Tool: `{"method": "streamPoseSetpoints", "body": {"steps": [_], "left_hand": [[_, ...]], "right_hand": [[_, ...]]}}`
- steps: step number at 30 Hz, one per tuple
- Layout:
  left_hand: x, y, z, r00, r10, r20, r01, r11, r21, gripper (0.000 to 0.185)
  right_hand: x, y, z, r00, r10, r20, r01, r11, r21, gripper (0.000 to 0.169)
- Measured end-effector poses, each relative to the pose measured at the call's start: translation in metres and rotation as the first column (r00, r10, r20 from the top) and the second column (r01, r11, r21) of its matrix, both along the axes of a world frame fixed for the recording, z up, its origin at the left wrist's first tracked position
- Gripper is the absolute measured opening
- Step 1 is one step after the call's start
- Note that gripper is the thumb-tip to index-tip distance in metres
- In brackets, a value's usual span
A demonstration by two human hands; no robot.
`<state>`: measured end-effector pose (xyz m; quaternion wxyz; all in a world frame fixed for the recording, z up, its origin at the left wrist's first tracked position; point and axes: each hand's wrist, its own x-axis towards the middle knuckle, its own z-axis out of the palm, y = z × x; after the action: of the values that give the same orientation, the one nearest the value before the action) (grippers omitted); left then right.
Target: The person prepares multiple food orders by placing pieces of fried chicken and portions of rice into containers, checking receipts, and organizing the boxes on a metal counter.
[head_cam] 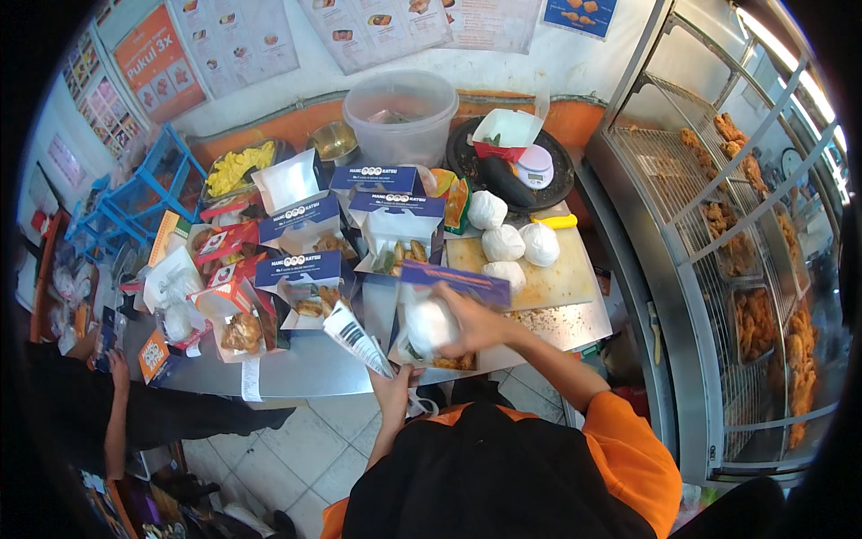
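Observation:
My right hand (475, 320) grips a white paper-wrapped ball (425, 328) over an open dark-blue takeaway box (465, 283). Fried food (455, 364) shows in the box's near corner; the hand and ball hide the rest. Printed paper slips (355, 338) are held in my left hand (392, 389) at the table's front edge, just left of that box. Several similar wrapped balls (503, 242) sit on and beside a cutting board (569, 273) to the right. Beyond my hands, another open blue box (397, 232) contains fried pieces (409, 252) and something green.
Blue and red food boxes (229, 242) crowd the table's left half. Behind stand a clear plastic tub (401, 135) and a black round tray (465, 145) with a kitchen scale (535, 167). A fried-chicken display cabinet (653, 269) borders the right. A co-worker's hand (119, 370) is at left.

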<state>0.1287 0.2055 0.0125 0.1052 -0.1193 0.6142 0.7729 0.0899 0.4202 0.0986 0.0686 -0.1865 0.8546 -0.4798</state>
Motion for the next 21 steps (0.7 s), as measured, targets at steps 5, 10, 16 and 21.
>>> {"method": "streamPoseSetpoints", "body": {"steps": [5,10,16,21], "left_hand": [[0.007,-0.005,-0.026,0.986,0.049,0.157,-0.072,0.987,0.141,0.071],[0.007,-0.016,-0.033,0.969,0.22,0.113,-0.232,0.967,0.109,0.068],[-0.009,-0.01,-0.036,0.955,0.265,0.131,-0.281,0.952,0.124,0.057],[-0.012,-0.029,-0.005,0.965,0.217,0.147,-0.251,0.925,0.284,0.055]], "right_hand": [[-0.025,-0.017,0.002,0.705,0.251,0.663,0.177,0.843,-0.508,0.08],[0.02,0.016,0.046,0.853,-0.225,0.471,0.517,0.48,-0.708,0.078],[-0.053,0.112,-0.021,0.362,-0.895,-0.261,0.932,0.337,0.135,0.076],[-0.055,0.146,-0.072,0.312,-0.865,-0.392,0.909,0.153,0.387,0.091]]}}
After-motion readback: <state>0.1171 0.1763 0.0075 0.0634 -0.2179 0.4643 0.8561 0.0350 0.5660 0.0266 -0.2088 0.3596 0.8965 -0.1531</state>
